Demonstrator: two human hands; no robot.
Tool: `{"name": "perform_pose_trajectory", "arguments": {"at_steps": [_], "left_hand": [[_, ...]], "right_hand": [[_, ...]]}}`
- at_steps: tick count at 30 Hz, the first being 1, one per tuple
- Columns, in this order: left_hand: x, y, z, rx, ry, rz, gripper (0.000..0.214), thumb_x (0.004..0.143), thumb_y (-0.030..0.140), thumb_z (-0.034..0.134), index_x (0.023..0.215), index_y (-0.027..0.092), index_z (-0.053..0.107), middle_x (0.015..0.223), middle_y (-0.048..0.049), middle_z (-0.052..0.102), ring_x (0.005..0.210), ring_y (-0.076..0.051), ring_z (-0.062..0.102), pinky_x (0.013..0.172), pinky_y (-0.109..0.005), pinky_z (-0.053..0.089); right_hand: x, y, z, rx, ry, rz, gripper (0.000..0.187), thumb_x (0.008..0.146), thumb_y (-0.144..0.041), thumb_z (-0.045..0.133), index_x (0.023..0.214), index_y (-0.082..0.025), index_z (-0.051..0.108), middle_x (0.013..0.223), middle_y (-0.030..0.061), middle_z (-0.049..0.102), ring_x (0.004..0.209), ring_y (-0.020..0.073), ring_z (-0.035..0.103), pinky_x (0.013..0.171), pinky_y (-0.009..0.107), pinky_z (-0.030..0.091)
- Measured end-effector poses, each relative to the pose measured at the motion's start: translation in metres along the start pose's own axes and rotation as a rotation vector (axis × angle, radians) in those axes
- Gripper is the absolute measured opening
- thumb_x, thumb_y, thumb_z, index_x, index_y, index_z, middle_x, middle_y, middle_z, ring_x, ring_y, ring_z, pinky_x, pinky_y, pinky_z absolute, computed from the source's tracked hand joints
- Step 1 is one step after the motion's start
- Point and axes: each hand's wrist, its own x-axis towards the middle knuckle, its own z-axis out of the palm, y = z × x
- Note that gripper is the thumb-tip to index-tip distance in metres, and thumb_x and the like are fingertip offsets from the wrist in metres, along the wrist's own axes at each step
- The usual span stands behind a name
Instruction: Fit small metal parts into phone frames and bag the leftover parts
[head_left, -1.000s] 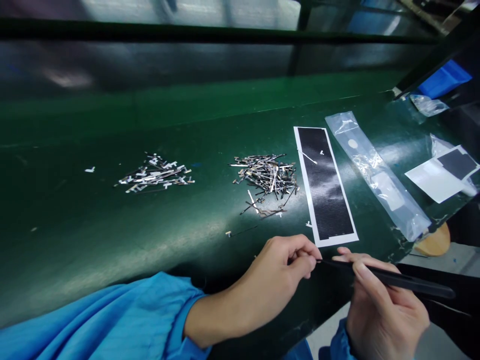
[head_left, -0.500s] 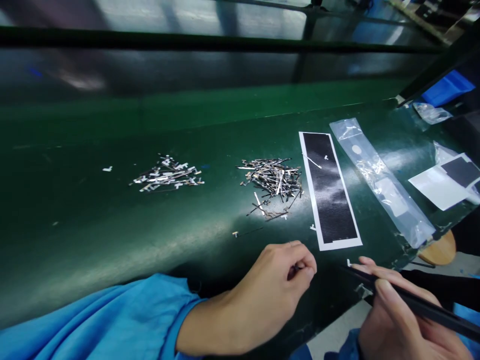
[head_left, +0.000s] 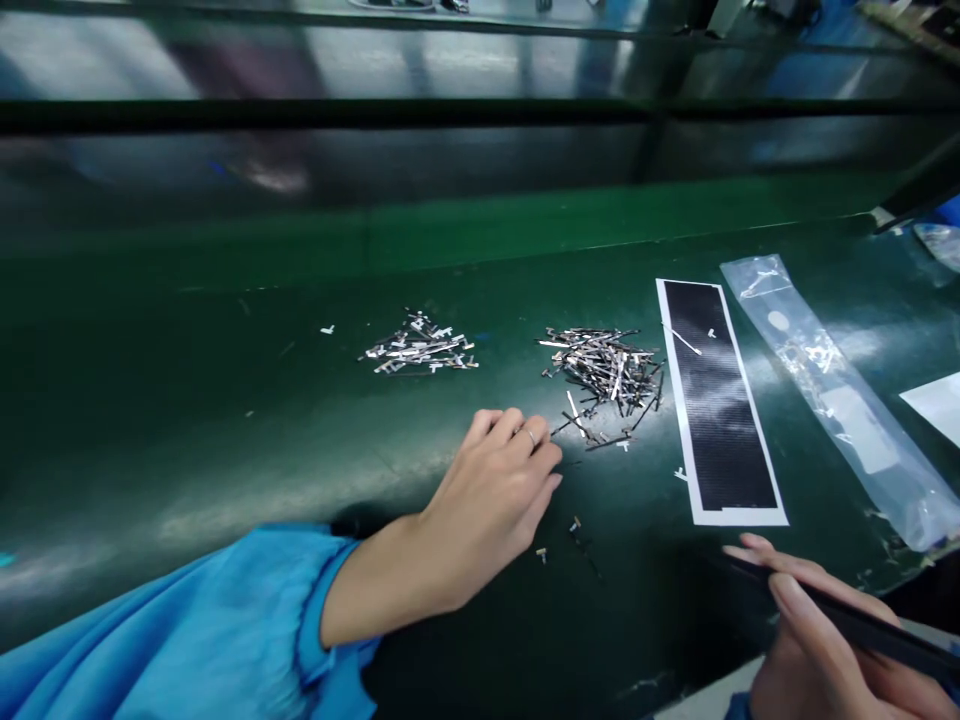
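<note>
My left hand [head_left: 491, 490] is low over the green table, palm down, with fingers curled together; whatever lies between the fingertips is hidden. Just in front of its fingers is a pile of thin dark strips [head_left: 607, 370] with pale ends. Nearer me, by the thumb side, lie a small strip [head_left: 575, 524] and a small tan-tipped piece [head_left: 541, 555]. At the lower right, my right hand [head_left: 832, 630] grips black tweezers [head_left: 847, 615], their tips pointing left below a white-edged black sheet [head_left: 720, 400]. A thin white strip [head_left: 682, 340] rests on that sheet.
Further left is a smaller pile of white-and-dark strips [head_left: 424, 348], with one small white piece [head_left: 328, 330] beyond it. A clear plastic bag [head_left: 840, 390] lies right of the sheet. White paper [head_left: 937, 405] shows at the right edge. A dark raised rail [head_left: 375, 115] runs along the back.
My left hand has moved left and forward, towards the piles. Small pieces now lie on the table near where it was. The white bit at the tweezer tips no longer shows. The view has shifted left.
</note>
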Motion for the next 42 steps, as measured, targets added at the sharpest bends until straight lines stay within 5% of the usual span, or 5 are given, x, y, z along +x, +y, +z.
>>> {"name": "perform_pose_trajectory", "arguments": {"at_steps": [13,21,28,33,42], "left_hand": [[0.011,0.0,-0.024,-0.859,-0.414,-0.423,0.016,0.082,0.024,0.045,0.068,0.017,0.05,0.064,0.0041,0.044,0.061,-0.01,0.038,0.057,-0.023,0.029],[0.015,0.008,-0.032,-1.217,-0.449,-0.623,0.01,0.073,0.018,0.051,0.064,0.014,0.054,0.06,0.0045,0.051,0.058,-0.008,0.043,0.056,-0.02,0.031],[0.005,0.008,-0.021,-0.813,-0.479,-0.405,0.017,0.082,0.021,0.045,0.067,0.017,0.051,0.064,0.0038,0.047,0.062,-0.01,0.043,0.06,-0.024,0.032],[0.011,0.009,-0.004,-0.222,-0.264,-0.041,0.025,0.089,0.017,0.034,0.072,0.015,0.052,0.077,-0.0018,0.05,0.073,-0.016,0.04,0.072,-0.034,0.03],[0.044,0.014,0.018,0.202,-0.079,0.157,0.012,0.073,0.004,0.042,0.076,0.01,0.053,0.079,-0.009,0.049,0.074,-0.021,0.04,0.062,-0.033,0.029]], "right_hand": [[0.003,0.0,0.006,0.02,-0.051,0.027,0.011,0.056,-0.021,0.073,0.063,-0.018,0.065,0.068,0.0001,0.064,0.067,0.0175,0.061,0.075,0.036,0.047],[0.001,0.001,0.007,0.007,-0.013,0.069,0.015,0.053,-0.026,0.074,0.061,-0.018,0.064,0.064,0.0018,0.064,0.062,0.0198,0.061,0.074,0.042,0.048],[0.002,0.005,0.005,0.016,-0.037,0.061,0.014,0.056,-0.024,0.073,0.062,-0.017,0.064,0.066,0.0015,0.065,0.065,0.0183,0.062,0.073,0.037,0.049],[0.001,0.008,0.003,0.004,-0.032,0.068,0.015,0.056,-0.024,0.073,0.064,-0.016,0.064,0.068,0.0019,0.065,0.065,0.0181,0.062,0.072,0.036,0.049],[0.001,0.004,0.001,-0.009,-0.071,0.022,0.011,0.058,-0.021,0.072,0.064,-0.016,0.065,0.07,0.0025,0.066,0.066,0.02,0.062,0.071,0.039,0.049]]}}
